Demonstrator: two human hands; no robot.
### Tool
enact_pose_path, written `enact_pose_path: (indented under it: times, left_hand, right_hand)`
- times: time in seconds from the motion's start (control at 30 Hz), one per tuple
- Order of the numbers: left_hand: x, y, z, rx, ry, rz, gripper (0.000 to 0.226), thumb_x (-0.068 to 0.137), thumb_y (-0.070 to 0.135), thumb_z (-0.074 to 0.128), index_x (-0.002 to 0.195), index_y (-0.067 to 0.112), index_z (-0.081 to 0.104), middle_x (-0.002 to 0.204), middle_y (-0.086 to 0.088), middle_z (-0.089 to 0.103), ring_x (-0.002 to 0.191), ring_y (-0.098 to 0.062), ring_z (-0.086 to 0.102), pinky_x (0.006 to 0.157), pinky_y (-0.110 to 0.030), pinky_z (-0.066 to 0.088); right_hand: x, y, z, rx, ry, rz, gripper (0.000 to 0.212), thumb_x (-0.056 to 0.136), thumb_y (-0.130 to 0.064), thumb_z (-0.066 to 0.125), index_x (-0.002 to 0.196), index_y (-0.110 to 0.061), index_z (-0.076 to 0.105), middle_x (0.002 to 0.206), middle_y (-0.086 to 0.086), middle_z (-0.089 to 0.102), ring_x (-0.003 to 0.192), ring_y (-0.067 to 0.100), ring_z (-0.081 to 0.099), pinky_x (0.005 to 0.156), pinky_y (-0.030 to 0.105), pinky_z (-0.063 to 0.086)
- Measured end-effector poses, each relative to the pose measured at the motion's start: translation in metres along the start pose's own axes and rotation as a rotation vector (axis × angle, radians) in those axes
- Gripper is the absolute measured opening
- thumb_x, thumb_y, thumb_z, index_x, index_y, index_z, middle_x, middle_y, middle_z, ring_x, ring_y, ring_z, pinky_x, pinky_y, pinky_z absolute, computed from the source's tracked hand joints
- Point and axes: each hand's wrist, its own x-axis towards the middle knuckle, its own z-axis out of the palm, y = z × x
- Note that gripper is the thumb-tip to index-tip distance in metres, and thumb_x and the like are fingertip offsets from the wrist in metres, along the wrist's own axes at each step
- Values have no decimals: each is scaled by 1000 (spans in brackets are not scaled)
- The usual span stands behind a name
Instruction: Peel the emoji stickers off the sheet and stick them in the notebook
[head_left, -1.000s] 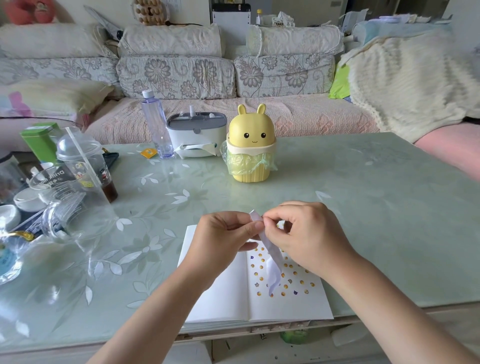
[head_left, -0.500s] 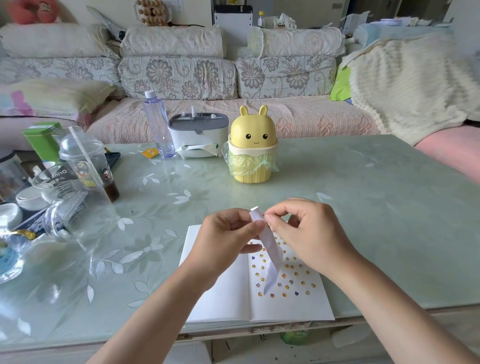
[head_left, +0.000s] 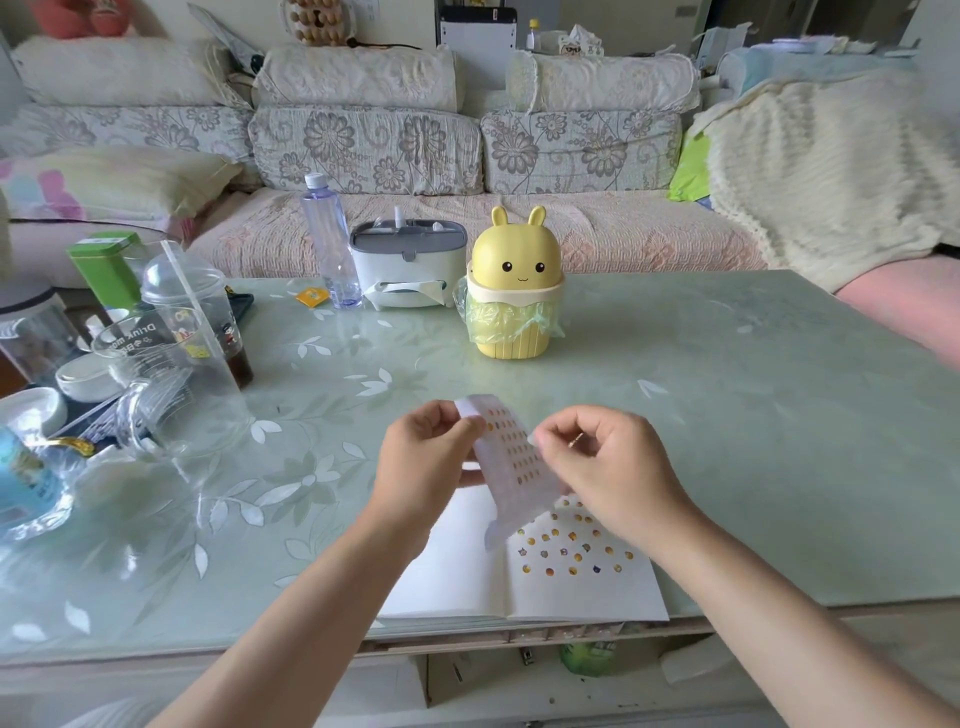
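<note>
Nearest us, the notebook (head_left: 452, 571) lies open at the desk's (head_left: 727, 415) front edge. Its left page is bare and its right page is dotted with small emoji stickers (head_left: 563, 551).

Just above it we hold the sticker sheet (head_left: 511, 462) tilted in the air. Our left hand (head_left: 421, 462) grips its upper left corner. Our right hand (head_left: 608, 467) has thumb and forefinger pinched together at the sheet's right edge. We judge this to be the peeling step, though we cannot tell if a sticker has come free. Next we would need to lift one cleanly and press it onto a free spot on the page.

Further back on the left, a clear jug (head_left: 171, 389) looks empty, and a dome-lidded cup (head_left: 192, 312) with a straw holds a little dark drink. Beyond stand a rabbit-shaped bin (head_left: 514, 291) lined with a green bag, its contents hidden, a tissue box (head_left: 405, 265) with a tissue poking out, and a near-empty bottle (head_left: 330, 244).
</note>
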Motion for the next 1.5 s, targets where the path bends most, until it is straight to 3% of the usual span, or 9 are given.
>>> enact_pose_path:
  times: [0.1, 0.3, 0.63, 0.77, 0.83, 1.13, 1.2, 1.33, 1.5]
  left_hand:
    - [2, -1, -11, -61, 100, 12, 15, 96, 4, 57, 83, 1, 63, 72, -7, 70, 63, -14, 70, 64, -32, 63]
    - [-2, -5, -29, -105, 132, 21, 17, 97, 6, 58, 81, 5, 64, 70, -3, 70, 65, -16, 70, 65, -32, 62]
    - [-9, -13, -23, -164, 67, -63, 12, 98, 7, 58, 88, 4, 64, 82, -11, 71, 69, -21, 68, 61, -28, 58]
    - [-10, -14, -18, -196, 73, -72, 9, 98, 9, 59, 93, 2, 63, 85, -12, 71, 72, -23, 66, 62, -29, 58]
    - [-9, -9, -18, -204, 107, -49, 9, 98, 9, 59, 91, 4, 63, 85, -10, 72, 72, -23, 66, 63, -30, 58]
    - [-2, 4, -25, -298, 105, -36, 8, 98, 9, 59, 90, 7, 59, 86, -8, 72, 70, -21, 68, 63, -31, 58]
    - [0, 5, -26, -254, 87, -24, 12, 98, 11, 59, 87, 9, 59, 85, -5, 74, 69, -18, 68, 62, -29, 57]
    - [8, 7, -27, -171, 115, 33, 16, 100, 14, 59, 85, 10, 65, 82, -4, 75, 70, -16, 70, 62, -27, 57]
    - [11, 4, -19, -341, -10, 2, 17, 99, 14, 60, 97, 0, 69, 83, -12, 74, 75, -21, 72, 83, -37, 60]
  right_hand:
    - [-19, 17, 5, -415, -100, -433, 14, 79, -17, 73, 71, -27, 67, 64, -20, 52, 57, -1, 45, 55, 15, 36]
    - [-51, 47, 15, -594, -307, -630, 18, 79, -15, 68, 65, -25, 62, 63, -8, 47, 54, 11, 42, 43, 25, 35]
    - [-59, 37, -6, -661, -548, -431, 24, 86, -50, 55, 85, -36, 74, 80, -15, 49, 65, 4, 40, 60, 23, 36]
    - [-56, 32, -4, -739, -612, -299, 56, 78, -73, 54, 125, -46, 64, 110, -18, 51, 95, 6, 54, 77, 27, 39]
    - [-52, 31, 1, -749, -642, -261, 46, 87, -65, 59, 129, -45, 62, 115, -15, 50, 103, 14, 55, 82, 30, 40]
    - [-13, 32, 21, -703, -564, -118, 38, 93, -53, 60, 127, -39, 61, 120, -25, 48, 119, 10, 50, 91, 28, 38]
    - [2, 23, 17, -727, -522, -66, 31, 89, -53, 61, 116, -39, 68, 115, -23, 60, 109, 6, 57, 87, 26, 40]
    - [36, -1, 0, -430, -75, -149, 12, 85, -32, 62, 80, -27, 72, 76, -15, 68, 64, 2, 57, 60, 22, 42]
    - [49, -26, 20, -176, 67, -418, 15, 85, -37, 67, 93, -30, 77, 82, -17, 65, 57, 3, 52, 58, 17, 40]
